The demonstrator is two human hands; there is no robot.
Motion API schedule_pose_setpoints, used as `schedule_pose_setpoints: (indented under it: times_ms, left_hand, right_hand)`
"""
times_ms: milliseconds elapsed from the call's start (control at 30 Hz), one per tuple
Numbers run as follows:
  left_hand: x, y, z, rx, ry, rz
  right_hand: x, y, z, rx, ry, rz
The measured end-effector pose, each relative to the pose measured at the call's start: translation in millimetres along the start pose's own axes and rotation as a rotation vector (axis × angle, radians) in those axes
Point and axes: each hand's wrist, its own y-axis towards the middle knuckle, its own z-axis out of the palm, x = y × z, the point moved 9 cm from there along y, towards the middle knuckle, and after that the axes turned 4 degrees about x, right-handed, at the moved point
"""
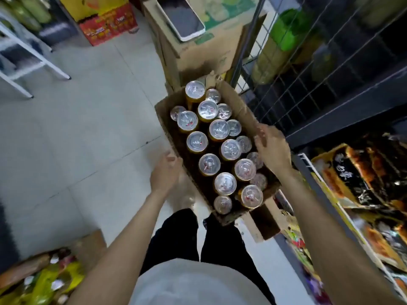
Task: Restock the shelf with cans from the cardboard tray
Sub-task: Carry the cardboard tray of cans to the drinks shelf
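Cans (225, 183) are standing upright in the cardboard tray (242, 111) before the person, beside the shelf (343, 119). Left hand (166, 172) is hovering open at its left wall, holding nothing; right hand (273, 148) is gripping the right wall.

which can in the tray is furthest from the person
The can at the far end of the cardboard tray, next to the tall box. Its silver top sits beyond all the other cans, with gold sides showing below.
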Motion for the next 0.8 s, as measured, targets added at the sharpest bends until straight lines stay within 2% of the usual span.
schedule_pose_setpoints:
  times_ms: [267,467,567,800]
  left_hand:
    - [-4,6,27,-0.164,0.015,-0.040]
    - [10,9,44,-0.190,0.002,-0.100]
    - [12,12,44,-0.200,0.013,-0.121]
    - [0,7,41,-0.252,0.077,-0.016]
  right_hand:
    - [-22,76,46,0.294,-0.262,0.002]
    - [-28,87,55,0.246,-0.275,-0.061]
    - [-34,87,53,0.249,-0.185,-0.025]
    - [-26,85,55,0.302,-0.124,-0.052]
